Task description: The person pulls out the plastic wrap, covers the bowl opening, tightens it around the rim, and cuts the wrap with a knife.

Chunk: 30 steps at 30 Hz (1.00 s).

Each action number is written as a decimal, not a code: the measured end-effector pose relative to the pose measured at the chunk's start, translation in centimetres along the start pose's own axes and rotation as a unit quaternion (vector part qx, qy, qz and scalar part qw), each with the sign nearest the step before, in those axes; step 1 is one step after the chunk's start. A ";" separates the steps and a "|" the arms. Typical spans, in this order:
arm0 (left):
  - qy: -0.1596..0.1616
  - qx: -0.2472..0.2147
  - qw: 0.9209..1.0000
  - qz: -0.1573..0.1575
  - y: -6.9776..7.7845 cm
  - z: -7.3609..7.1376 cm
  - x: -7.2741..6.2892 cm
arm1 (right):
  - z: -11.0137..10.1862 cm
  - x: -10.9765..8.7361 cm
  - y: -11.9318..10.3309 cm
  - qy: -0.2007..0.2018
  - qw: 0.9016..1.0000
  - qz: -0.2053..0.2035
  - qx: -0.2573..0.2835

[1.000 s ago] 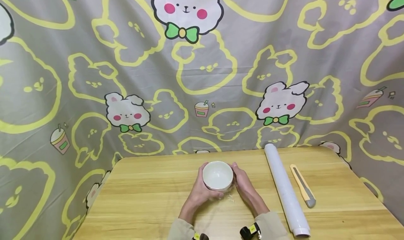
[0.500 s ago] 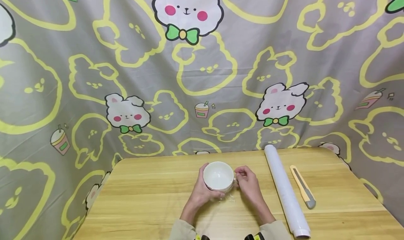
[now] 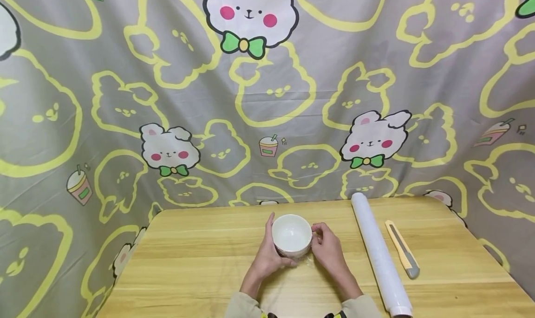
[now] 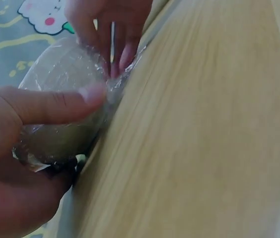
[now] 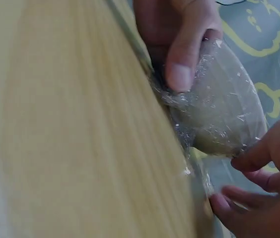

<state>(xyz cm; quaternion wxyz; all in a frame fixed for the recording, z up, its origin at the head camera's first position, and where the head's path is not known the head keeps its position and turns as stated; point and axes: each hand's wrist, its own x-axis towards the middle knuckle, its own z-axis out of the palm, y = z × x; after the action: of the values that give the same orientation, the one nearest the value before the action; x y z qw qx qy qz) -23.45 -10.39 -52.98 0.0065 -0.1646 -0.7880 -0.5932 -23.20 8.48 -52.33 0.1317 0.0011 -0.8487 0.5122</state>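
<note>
A white bowl (image 3: 291, 234) sits upright near the table's middle, its mouth facing up. Clear cling film (image 5: 224, 99), wrinkled and bunched at the base, covers its outside. My left hand (image 3: 267, 253) holds the bowl from the left, fingers along the far side and thumb pressed over the film near the base, as the left wrist view shows. At the right side, my right hand (image 3: 328, 248) has curled fingers; thumb and forefinger pinch the film beside the bowl wall in the right wrist view. Part of the wrapped underside is hidden by the hands.
To the right lies a long roll of cling film (image 3: 380, 253), slanting from the back edge toward the front. Beyond it rests a yellow utility knife (image 3: 402, 249) with a grey end. A patterned cloth (image 3: 276, 90) hangs behind the wooden table (image 3: 188, 262).
My right hand has shifted from lying along the bowl's right side to pinching the film with curled fingers. The left hand keeps its hold; the bowl has moved slightly right.
</note>
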 end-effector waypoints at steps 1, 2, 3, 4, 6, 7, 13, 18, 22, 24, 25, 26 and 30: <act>0.006 0.011 1.000 0.007 -0.1 0.1 0.0 | 0.0 0.0 0.0 -0.008 1.000 -0.002 0.001; 0.012 0.022 1.000 0.013 -0.1 0.2 0.0 | -0.1 -0.1 -0.1 -0.017 1.000 -0.004 0.003; 0.019 0.032 0.999 0.020 -0.2 0.3 0.1 | -0.1 -0.1 -0.1 -0.025 1.000 -0.007 0.004; 0.025 0.040 0.999 0.023 -0.2 0.4 0.1 | -0.2 -0.1 -0.2 -0.032 0.999 -0.010 0.006; 0.037 0.056 0.997 0.030 -0.3 0.6 0.1 | -0.4 -0.2 -0.2 -0.047 0.999 -0.015 0.005; 0.041 0.059 0.997 0.032 -0.4 0.7 0.1 | -0.5 -0.3 -0.2 -0.058 0.998 -0.014 0.013; 0.051 0.061 0.996 0.034 -0.6 0.7 0.3 | -1.3 -0.6 -0.3 -0.163 0.984 -0.002 0.066; 0.053 0.047 0.997 0.035 -0.6 0.7 0.5 | -0.7 -0.5 0.0 -0.145 0.988 -0.058 -0.005; 0.038 0.045 0.998 0.034 -0.6 0.9 0.6 | -0.1 -0.5 0.1 -0.080 0.992 -0.090 -0.038; 0.030 0.044 0.998 0.032 -0.6 0.9 0.6 | 0.0 -0.4 0.2 -0.060 0.993 -0.089 -0.053; 0.026 0.042 0.998 0.032 -0.6 0.9 0.6 | 0.0 -0.3 0.2 -0.054 0.993 -0.088 -0.059; 0.024 0.040 0.998 0.030 -0.6 0.9 0.7 | 0.0 -0.2 0.2 -0.050 0.993 -0.092 -0.062; 0.013 0.020 0.999 0.025 -0.7 0.4 0.9 | 0.1 0.2 0.2 -0.047 0.992 -0.100 -0.068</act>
<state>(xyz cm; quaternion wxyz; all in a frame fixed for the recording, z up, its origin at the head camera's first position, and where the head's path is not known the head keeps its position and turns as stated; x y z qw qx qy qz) -24.40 -9.98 -53.56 0.0351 -0.1768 -0.7954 -0.5787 -23.44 8.47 -52.53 0.1418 0.1016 -0.8823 0.4372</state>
